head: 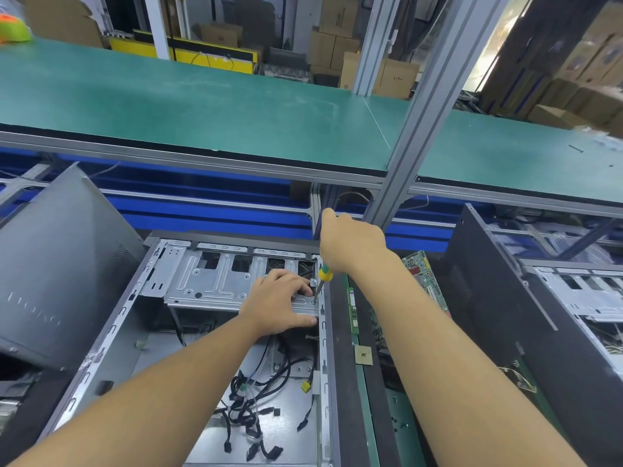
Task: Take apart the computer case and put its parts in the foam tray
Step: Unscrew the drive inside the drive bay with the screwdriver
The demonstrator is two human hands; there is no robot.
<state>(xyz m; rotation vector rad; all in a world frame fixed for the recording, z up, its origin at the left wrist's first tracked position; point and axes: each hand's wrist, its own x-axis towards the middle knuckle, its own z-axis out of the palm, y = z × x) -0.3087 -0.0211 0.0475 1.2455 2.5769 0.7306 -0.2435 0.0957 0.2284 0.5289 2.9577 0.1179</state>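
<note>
Head view. A computer case (324, 348) of grey sheet steel is shown lying on its side with the interior exposed, at lower centre of the workbench. Across its far end a drive cage (215, 281) of stamped, ribbed galvanised plate is seen, pierced by rectangular openings. The left hand (279, 305) is laid on the right part of this cage, fingers slightly bent and spread on top, thumb along the front edge; nothing is grasped by it. The right hand (350, 244) is closed round the dark handle of a screwdriver (324, 276), which bears a yellow-and-green collar. The tool is held nearly upright, and its slim steel shaft is set on a screw (314, 301) at the cage's right corner, just beside the left fingertips. On the case floor a tangle of black cables (256, 409) with small plug ends is spread. A smooth grey side panel (64, 264) is propped at the left of the case. Just right of the case the dark matte foam tray (384, 375) is placed; a green memory stick (354, 311) is stood on edge in it, a square gold-backed processor chip (363, 354) is laid flat, and a green motherboard (424, 274) is seen at its far end. A second opened case (580, 298) is visible at far right. Above, a green-matted shelf (202, 106) is carried on an aluminium post (414, 129).
</note>
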